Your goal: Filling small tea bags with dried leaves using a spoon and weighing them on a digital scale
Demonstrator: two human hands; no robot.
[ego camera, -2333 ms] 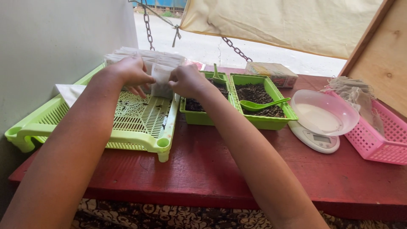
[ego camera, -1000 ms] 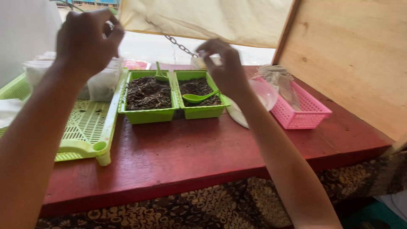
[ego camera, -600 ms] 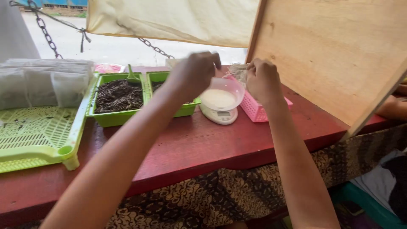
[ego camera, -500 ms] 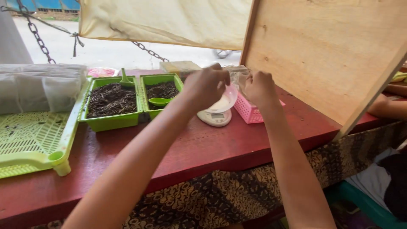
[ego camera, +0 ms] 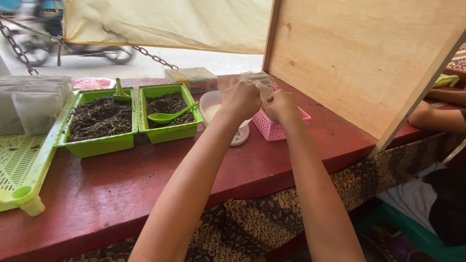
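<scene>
Two bare forearms run up from the bottom edge, no sleeves in view. The left hand point(ego camera: 240, 99) and right hand point(ego camera: 281, 106) wear no gloves, rings, watch or bands at the wrists

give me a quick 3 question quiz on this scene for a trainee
1. True or false: the green spoon lies in the right-hand green tray.
2. What are the left hand and right hand working above?
A. the pink basket
B. the slatted green rack
C. the red table
3. What fills both green trays?

Key:
1. True
2. A
3. Dark, loose, crumbly material; the left-hand green tray also holds a spoon.
</scene>
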